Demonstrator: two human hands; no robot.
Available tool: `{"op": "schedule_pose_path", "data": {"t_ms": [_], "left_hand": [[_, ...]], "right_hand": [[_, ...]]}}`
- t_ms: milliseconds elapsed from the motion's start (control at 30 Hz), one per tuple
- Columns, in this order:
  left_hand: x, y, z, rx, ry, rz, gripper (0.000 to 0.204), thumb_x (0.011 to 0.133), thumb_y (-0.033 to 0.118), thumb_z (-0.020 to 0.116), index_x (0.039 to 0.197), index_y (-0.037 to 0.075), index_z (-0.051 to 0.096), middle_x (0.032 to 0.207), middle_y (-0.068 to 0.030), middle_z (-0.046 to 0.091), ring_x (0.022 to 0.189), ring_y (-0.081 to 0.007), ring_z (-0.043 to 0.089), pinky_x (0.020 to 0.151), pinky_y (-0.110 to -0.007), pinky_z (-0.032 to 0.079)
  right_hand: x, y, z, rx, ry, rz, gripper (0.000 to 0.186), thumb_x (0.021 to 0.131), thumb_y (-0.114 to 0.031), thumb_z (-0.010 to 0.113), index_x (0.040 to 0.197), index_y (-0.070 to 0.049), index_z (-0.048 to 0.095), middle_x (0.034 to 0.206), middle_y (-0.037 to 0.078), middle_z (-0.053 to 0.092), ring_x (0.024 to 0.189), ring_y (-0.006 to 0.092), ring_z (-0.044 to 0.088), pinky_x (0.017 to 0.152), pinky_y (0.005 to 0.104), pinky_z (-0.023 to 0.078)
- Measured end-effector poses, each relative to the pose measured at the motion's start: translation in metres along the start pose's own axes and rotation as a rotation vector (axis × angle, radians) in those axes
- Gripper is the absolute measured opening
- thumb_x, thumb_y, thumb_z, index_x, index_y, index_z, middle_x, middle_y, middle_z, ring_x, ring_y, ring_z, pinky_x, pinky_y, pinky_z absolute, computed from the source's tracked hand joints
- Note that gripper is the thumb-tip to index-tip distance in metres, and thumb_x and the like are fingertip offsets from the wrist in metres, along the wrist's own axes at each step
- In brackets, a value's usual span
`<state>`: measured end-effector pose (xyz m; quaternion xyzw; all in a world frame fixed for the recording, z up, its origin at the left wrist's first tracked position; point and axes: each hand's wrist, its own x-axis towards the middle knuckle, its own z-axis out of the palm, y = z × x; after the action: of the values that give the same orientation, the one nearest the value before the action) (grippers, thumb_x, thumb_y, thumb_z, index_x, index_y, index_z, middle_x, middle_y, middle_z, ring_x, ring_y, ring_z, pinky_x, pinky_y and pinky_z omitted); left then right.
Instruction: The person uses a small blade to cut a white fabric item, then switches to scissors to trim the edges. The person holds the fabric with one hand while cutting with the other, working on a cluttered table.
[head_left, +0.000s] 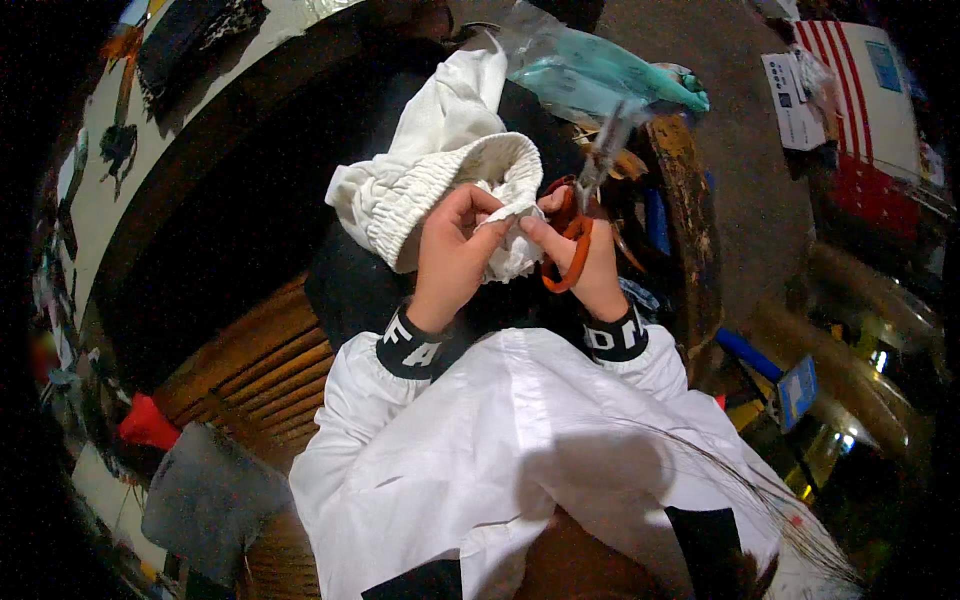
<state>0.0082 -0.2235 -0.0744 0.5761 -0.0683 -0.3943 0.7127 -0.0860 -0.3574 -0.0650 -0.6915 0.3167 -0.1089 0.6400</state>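
A white garment with a gathered elastic waistband (415, 195) lies across my lap, its opening turned toward me. My left hand (452, 250) pinches a bunched edge of the white cloth between thumb and fingers. Close by on the right, my right hand (585, 255) has its thumb and finger at the same bunched cloth. Orange-handled scissors (570, 262) hang on the right hand, the loops about its fingers and the metal blades pointing up and away. Whether a thread or other small thing is between the fingertips, I cannot make out.
A clear plastic bag with teal contents (600, 75) lies beyond the garment. To its right stands a worn wooden edge (680, 190). Slatted wood (250, 350) and a grey cloth (212, 500) are at the left. A striped red and white package (840, 85) sits far right.
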Motion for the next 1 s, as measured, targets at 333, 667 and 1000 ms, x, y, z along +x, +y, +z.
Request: {"op": "schedule_pose_path", "data": {"t_ms": [333,667,1000], "left_hand": [[-0.003,0.004,-0.022,0.734,0.124,0.453,0.013,0.076,-0.003,0.062,0.087,0.001,0.055,0.071,-0.0094,0.057,0.064,-0.0173,0.056,0.060,-0.027,0.045],[-0.006,0.003,-0.003,0.631,0.335,0.662,0.019,0.075,-0.001,0.064,0.093,0.003,0.061,0.092,-0.0080,0.061,0.087,-0.0198,0.057,0.073,-0.029,0.045],[-0.022,-0.002,-0.024,0.929,0.094,0.810,0.028,0.065,0.000,0.073,0.090,0.009,0.064,0.092,-0.0034,0.062,0.085,-0.0241,0.053,0.076,-0.035,0.041]], "right_hand": [[0.000,-0.032,-0.039,0.415,-0.033,0.287,0.017,0.083,-0.008,0.068,0.085,-0.006,0.051,0.075,0.002,0.057,0.057,0.0085,0.049,0.052,0.0222,0.039],[-0.022,-0.009,-0.001,0.182,-0.088,0.249,0.024,0.077,-0.012,0.075,0.089,-0.003,0.056,0.079,0.002,0.059,0.071,0.0094,0.056,0.063,0.0235,0.045],[-0.015,-0.006,-0.007,0.486,-0.112,0.305,0.023,0.081,-0.010,0.070,0.096,-0.005,0.054,0.086,0.002,0.057,0.073,0.0104,0.056,0.064,0.0253,0.045]]}}
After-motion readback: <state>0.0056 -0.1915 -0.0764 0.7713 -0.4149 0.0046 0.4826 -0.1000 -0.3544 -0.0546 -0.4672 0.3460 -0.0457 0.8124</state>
